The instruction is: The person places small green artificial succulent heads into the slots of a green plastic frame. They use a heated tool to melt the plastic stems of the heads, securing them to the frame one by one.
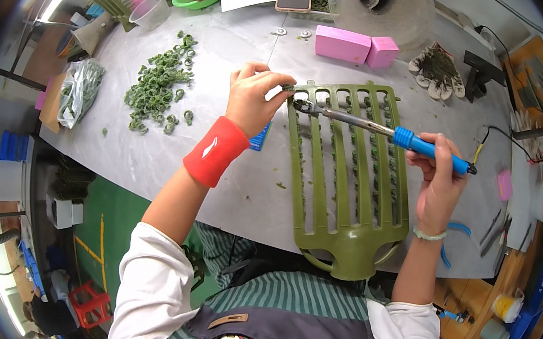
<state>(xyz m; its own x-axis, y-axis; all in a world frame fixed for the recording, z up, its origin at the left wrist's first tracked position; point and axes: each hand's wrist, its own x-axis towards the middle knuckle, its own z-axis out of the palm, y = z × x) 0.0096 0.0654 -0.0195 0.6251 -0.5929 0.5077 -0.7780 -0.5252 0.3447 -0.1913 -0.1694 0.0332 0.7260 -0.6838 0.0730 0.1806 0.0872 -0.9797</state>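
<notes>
Left hand pinches small green piece at far-left corner of slotted green frame, long axis running away from body between hands, right hand farther off, fingers closed round blue-handled tool.

White sleeves, a red wristband, green bracelet and striped apron are worn.

One view: wide fisheye on that person's head, left one of side-by-side pair (practically wearer's own eyes). Looks steeply down, slightly forward, over gray table, near enough that left hand and right hand sit well inside frame. Striped garment comes in along bottom, green floor at lower left. Table's near edge bows.
</notes>
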